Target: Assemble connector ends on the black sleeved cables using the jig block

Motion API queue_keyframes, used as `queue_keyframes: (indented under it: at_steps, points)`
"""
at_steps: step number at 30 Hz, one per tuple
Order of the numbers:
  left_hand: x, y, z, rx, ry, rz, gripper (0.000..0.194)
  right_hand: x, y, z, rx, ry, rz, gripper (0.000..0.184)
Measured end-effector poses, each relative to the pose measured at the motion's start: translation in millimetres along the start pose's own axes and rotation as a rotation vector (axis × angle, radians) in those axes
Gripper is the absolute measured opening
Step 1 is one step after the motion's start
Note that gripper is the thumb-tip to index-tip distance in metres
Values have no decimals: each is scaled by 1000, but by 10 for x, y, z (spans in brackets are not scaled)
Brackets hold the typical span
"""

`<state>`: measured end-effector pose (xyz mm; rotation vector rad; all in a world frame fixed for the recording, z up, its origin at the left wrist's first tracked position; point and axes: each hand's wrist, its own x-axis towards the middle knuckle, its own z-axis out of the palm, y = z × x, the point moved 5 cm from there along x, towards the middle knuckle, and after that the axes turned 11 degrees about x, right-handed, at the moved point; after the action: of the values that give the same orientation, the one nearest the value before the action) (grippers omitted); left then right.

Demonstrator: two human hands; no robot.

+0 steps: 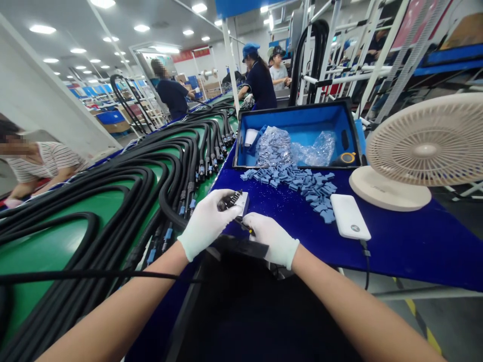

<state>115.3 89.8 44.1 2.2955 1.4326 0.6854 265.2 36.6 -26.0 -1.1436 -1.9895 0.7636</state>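
Blue tabletop, curled hands at block

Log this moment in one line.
left white-gloved hand: holds silver-black block | right white-gloved hand: grips slim dark item | flat blue pieces: on blue table

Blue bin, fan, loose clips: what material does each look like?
Blue bin: likely plastic, smooth, dark-rimmed; faint sheen on the walls.
Fan: probably molded beige plastic, suggested by the slatted grille and smooth base.
Loose clips: seemingly matte blue-gray plastic, uniformly colored; exact polymer can't be told.

Power bank before fan; clips left.
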Motion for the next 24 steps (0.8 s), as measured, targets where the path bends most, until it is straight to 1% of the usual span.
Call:
queue_keyframes:
  at_steps: [1,3,4,5,6,8,11,14,16,19,21,22,23,24]
  points:
    - [37,54,10,49,-1,31,44,-7,0,-18,13,13,23,8]
    - [101,123,23,126,-20,79,38,-22,2,-64,63,34,60,23]
    - [124,133,26,157,-40,91,38,-25,9,-78,82,28,78,31]
    - [139,129,26,177,-61,97,39,-22,24,-83,87,12,98,35]
    - [145,115,25,184,-83,98,40,-14,48,-79,76,-6,120,34]
    - [135,76,29,164,-125,102,41,18,121,-44,23,-27,158,21]
    - [96,19,40,116,-137,92,43,88,245,51,-56,11,161,7]
    - [85,-21,47,72,-105,53,45,128,329,136,-81,55,158,6]
    - [98,-19,55,27,-103,45,44,120,337,132,-63,62,157,5]
    - [124,-5,68,-79,-109,21,42,60,272,16,-21,-5,88,9]
    - [136,-6,79,-171,-99,-13,43,-5,250,-123,-62,-60,66,15]
    - [141,-7,86,-222,-95,-25,45,-39,258,-209,-116,-61,81,20]
    - [146,-8,93,-277,-94,-34,49,-75,272,-303,-184,-30,107,27]
    - [151,-7,98,-332,-97,-40,54,-111,282,-395,-248,28,137,35]
